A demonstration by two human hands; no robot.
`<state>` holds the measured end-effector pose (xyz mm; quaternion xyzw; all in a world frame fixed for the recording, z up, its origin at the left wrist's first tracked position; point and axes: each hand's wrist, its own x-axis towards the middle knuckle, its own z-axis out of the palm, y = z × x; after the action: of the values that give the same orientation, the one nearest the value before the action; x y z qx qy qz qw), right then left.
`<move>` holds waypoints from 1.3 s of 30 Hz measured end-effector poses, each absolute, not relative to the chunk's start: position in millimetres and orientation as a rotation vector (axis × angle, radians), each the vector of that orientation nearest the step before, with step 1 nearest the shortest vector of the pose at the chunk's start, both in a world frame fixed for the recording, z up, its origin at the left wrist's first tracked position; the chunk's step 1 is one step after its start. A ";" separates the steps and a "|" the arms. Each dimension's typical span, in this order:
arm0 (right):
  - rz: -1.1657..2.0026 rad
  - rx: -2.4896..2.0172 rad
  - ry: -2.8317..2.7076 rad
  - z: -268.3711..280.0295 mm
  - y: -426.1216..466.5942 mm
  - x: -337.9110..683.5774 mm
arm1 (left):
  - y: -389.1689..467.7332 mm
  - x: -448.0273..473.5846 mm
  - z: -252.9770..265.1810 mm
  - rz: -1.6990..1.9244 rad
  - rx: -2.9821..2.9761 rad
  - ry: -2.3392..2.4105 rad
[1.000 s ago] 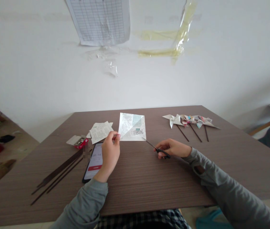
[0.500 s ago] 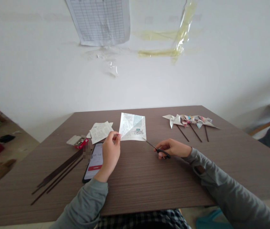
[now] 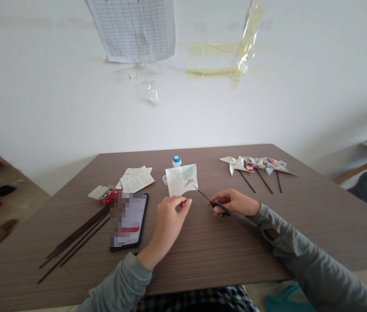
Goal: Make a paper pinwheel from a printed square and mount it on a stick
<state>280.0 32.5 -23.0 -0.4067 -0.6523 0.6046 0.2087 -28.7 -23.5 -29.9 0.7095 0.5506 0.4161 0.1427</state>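
Stretching out beneath the phone, the brown surface is carrying everything on show. Dark sticks are lying left of the phone, and three paper pinwheels are resting well off to its right, farther back. From where I am standing, the person's right grip, well right of the phone, is clasping black scissors by the handles. The left grip, just right of the phone, is curling thumb and fingers together; whether it is pinching anything, I am not managing to tell. A printed sheet is tilting up beyond the phone and to its right, meeting the scissors' tips. Loose papers and an open red box are sitting just beyond the phone, a blue-capped bottle farther behind. The sheet is bending, so a poor hold could be letting it slip and tear crookedly at the blades. Those left fingertips are hovering near the blades, so a jerk of the right wrist could be nicking them.
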 end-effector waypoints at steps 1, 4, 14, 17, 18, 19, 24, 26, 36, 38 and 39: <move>1.684 -1.129 -1.816 -23.7 32.6 280.3 | -24.0 -25.5 -29.2 1.145 2.018 1.587; 1.693 -1.119 -1.820 -26.7 33.2 280.5 | -21.5 -22.3 -24.5 1.058 1.893 1.651; 1.710 -1.118 -1.860 -29.8 29.9 272.5 | -11.2 -26.0 -20.1 1.361 1.268 1.472; 1.667 -1.132 -1.906 -29.7 27.7 270.4 | -12.1 -18.6 -17.1 1.374 0.975 1.427; 1.640 -1.140 -1.925 -29.4 26.8 270.0 | -12.4 -16.4 -15.4 1.373 0.881 1.414; 1.610 -1.147 -1.943 -29.0 26.0 269.7 | -12.8 -14.6 -13.5 1.375 0.804 1.394; 1.505 -1.171 -2.000 -26.4 22.3 267.6 | -15.2 -8.9 -7.6 1.394 0.651 1.322; 1.484 -1.183 -2.010 -26.3 21.3 266.1 | -16.5 -7.4 -7.1 1.421 0.618 1.305; 1.502 -1.060 -1.940 -22.0 14.5 258.6 | -25.9 -5.3 2.7 1.648 0.790 1.107; 1.507 -1.045 -1.893 -21.5 12.5 255.4 | -23.3 -4.4 4.9 1.674 0.810 1.121; 1.510 -1.046 -1.869 -21.8 11.5 253.4 | -21.3 -3.8 5.5 1.679 0.810 1.133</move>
<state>253.4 11.5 -21.8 -0.3856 -0.6891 0.5568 0.2577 -3.8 -21.3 5.5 0.3292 0.4607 0.6827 0.4619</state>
